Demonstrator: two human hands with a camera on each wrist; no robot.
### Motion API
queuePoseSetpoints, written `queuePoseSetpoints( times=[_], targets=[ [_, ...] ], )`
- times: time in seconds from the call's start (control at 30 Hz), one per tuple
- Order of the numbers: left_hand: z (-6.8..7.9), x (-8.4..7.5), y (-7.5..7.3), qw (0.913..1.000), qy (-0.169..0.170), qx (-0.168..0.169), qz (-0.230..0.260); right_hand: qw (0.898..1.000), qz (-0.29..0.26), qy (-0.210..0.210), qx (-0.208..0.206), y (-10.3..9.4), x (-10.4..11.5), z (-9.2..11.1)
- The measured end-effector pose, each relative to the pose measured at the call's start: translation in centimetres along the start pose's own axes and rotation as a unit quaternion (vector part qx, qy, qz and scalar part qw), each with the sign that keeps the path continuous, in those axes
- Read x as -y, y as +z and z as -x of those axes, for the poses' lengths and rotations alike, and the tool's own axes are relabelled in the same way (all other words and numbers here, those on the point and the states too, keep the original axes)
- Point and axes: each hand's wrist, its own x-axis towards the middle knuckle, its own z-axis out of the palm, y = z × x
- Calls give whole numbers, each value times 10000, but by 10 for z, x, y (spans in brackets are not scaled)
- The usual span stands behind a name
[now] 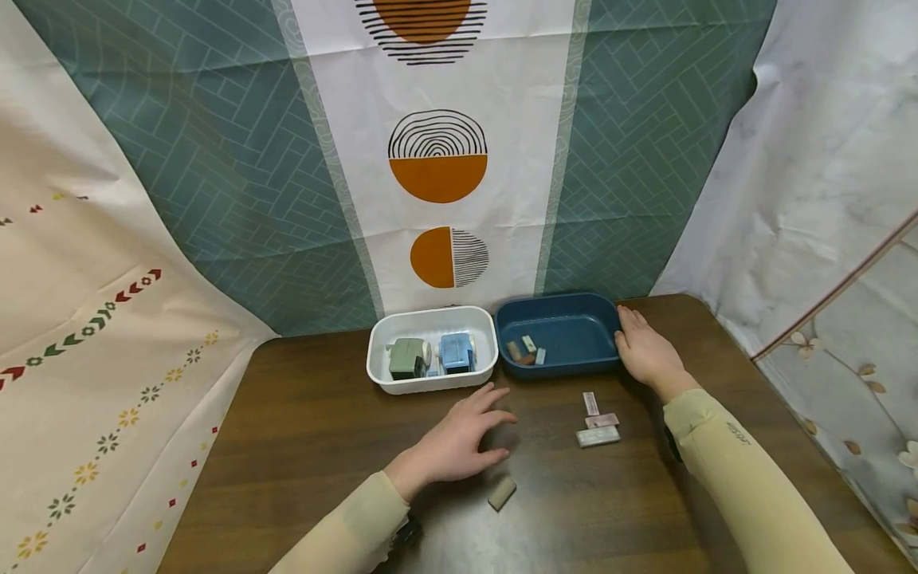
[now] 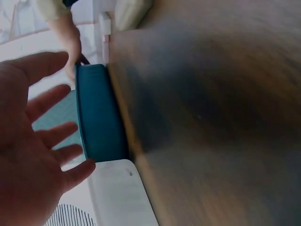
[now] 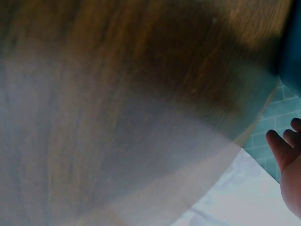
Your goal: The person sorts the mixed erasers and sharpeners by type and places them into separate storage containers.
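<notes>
Currently, the right hand (image 1: 649,355) lays extended fingers against the right end of the blue tray (image 1: 574,339). The left hand (image 1: 459,437) hovers above the desk (image 1: 308,430), fingers spread and empty, between the white tray (image 1: 430,386) and a tan block (image 1: 502,494) lying near its thumb.

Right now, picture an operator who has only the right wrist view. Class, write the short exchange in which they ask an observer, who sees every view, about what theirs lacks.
Operator: I have the right hand and an edge of the blue tray. What is inside the tray?
Observer: A few small blocks, bunched toward its left end.
Operator: My view doesn't show the left hand. Is it holding anything?
Observer: No, its fingers are spread with nothing in them.
</notes>
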Motion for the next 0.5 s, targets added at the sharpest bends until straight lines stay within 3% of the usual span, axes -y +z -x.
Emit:
queuePoseSetpoints(
  times=[0.23,0.5],
  targets=[
    [12,5,5,9969,404,666,-91,10000,18,-11,-2,1,0,-1],
    [23,7,6,9942,617,871,-129,10000,21,12,-19,-1,3,0]
  ],
)
